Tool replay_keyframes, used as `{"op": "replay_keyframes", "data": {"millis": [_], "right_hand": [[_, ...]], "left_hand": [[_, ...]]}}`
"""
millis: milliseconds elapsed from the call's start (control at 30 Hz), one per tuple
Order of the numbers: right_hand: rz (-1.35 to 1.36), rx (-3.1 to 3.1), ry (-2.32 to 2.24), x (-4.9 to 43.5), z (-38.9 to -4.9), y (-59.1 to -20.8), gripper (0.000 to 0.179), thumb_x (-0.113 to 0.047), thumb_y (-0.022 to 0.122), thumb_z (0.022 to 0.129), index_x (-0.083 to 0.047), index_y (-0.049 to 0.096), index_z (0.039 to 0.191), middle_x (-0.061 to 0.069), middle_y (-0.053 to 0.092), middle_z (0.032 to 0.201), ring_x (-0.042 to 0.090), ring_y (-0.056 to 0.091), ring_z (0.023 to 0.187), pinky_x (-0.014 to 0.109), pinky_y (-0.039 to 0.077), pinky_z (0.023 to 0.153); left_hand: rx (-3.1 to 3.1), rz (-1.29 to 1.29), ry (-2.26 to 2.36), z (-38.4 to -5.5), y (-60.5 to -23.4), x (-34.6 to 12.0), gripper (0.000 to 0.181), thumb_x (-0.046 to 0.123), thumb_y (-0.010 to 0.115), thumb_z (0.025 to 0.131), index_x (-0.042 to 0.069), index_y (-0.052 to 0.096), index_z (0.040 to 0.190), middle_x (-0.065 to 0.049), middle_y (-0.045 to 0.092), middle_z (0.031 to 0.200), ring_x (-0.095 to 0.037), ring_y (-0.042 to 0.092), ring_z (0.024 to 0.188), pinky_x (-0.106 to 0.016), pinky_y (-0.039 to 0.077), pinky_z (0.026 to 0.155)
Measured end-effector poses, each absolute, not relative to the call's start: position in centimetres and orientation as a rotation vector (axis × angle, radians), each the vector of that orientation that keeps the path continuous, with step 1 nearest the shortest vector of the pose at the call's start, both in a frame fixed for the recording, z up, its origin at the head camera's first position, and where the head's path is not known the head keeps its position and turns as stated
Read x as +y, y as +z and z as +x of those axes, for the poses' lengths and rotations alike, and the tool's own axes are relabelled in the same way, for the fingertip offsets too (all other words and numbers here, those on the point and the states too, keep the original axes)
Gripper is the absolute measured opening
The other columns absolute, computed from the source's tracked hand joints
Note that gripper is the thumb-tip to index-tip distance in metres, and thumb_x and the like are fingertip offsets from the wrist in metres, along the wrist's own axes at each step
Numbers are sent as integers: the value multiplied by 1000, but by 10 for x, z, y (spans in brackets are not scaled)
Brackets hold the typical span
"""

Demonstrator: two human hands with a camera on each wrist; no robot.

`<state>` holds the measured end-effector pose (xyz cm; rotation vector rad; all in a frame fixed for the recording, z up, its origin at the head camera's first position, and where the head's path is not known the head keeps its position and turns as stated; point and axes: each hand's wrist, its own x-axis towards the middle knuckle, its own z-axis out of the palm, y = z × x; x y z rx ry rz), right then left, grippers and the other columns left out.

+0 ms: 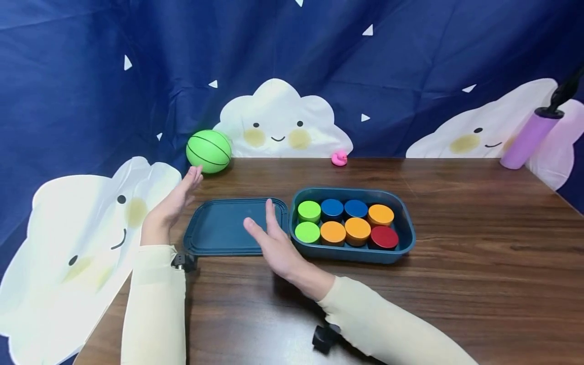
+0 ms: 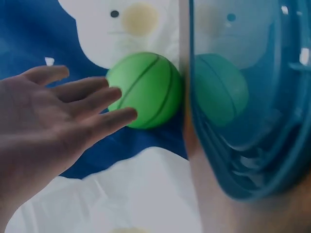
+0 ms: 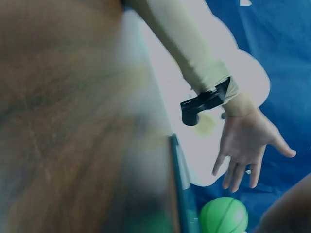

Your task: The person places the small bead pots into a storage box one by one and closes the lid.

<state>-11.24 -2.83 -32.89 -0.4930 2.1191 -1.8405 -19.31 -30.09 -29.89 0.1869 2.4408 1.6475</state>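
My left hand (image 1: 171, 205) is held up at the left end of a flat dark blue lid (image 1: 225, 228), its fingers extended and nothing in them. The left wrist view shows those fingers overlapping the green ball. My right hand (image 1: 283, 251) hovers over the lid's right part, thumb and fingers spread, holding nothing. Right beside the lid stands a dark blue box (image 1: 351, 256). It contains two green round pieces (image 1: 309, 210), two blue ones (image 1: 332, 208), three orange ones (image 1: 358, 228) and a red one (image 1: 384, 236).
At the table's back left sits a green ball (image 1: 209, 151) with black lines. A small pink duck (image 1: 339, 158) stands by the back edge. To the far right a purple cylinder (image 1: 531, 139) with a black top leans. Behind the table hangs a blue cloth (image 1: 283, 40) with clouds.
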Motion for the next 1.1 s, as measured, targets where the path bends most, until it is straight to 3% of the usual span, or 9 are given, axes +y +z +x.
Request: {"op": "replay_keyframes", "data": {"millis": [133, 367, 533, 1100], "right_hand": [[-379, 2317, -1769, -46, -120, -342, 89, -61, 39, 103, -17, -11, 162, 2, -19, 168, 24, -18, 156, 55, -5, 125], [-172, 2453, -1680, -50, -133, -352, 90, -61, 38, 103, -12, -9, 162, 13, -15, 169, 29, -14, 157, 53, 0, 126], [-84, 2404, -1675, -46, -142, -357, 91, -62, 36, 103, -11, -11, 162, 15, -12, 169, 27, -9, 158, 52, 6, 127], [-96, 2396, -1682, -47, -142, -361, 91, -62, 37, 103, -9, -7, 162, 17, -11, 169, 29, -8, 158, 51, 5, 127]], "left_hand": [[2363, 173, 1681, -192, -309, -309, 89, 75, 7, 97, 18, -14, 161, -11, -17, 167, -33, -21, 153, -56, -13, 123], [2135, 183, 1718, -194, -327, -318, 94, 80, 3, 92, 18, -28, 155, -13, -31, 162, -36, -33, 147, -55, -22, 119], [2065, 147, 1719, -193, -332, -323, 96, 83, 0, 89, 19, -31, 154, -13, -33, 161, -35, -35, 146, -55, -24, 118], [1959, 92, 1832, -188, -340, -341, 104, 87, 2, 85, 15, -35, 151, -20, -37, 157, -36, -35, 145, -53, -22, 119]]}}
